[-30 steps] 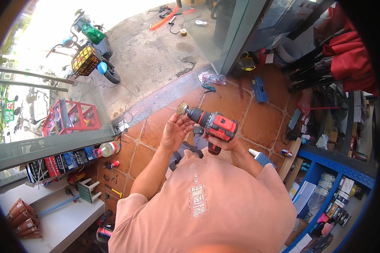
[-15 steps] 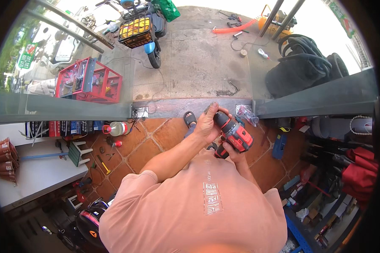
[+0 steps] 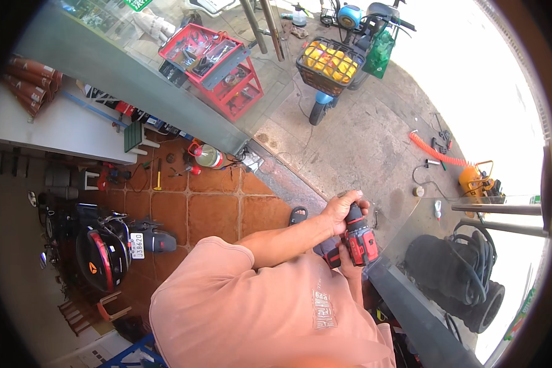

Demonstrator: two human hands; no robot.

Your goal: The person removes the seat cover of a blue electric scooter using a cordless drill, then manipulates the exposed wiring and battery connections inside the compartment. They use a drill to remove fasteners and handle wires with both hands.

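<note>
A red and black cordless drill is held out in front of my chest, with its chuck pointing away from me. My left hand is closed about the chuck end, fingers curled over the front. Whether a bit sits in the chuck is hidden by those fingers. My right hand wraps the drill's handle from below and is partly covered by the drill body. Under my forearm a sandalled foot stands on the tiles beside the door sill.
A red tool cart stands behind the glass. Outside are a scooter with a loaded basket, an orange coiled hose, a yellow compressor and a black barrel. Indoors are a liquid jug, a hammer and a parked motorbike.
My view has swung to the left, so the motorbike indoors now shows more fully. Both hands stay on the drill, which points away from me more directly.
</note>
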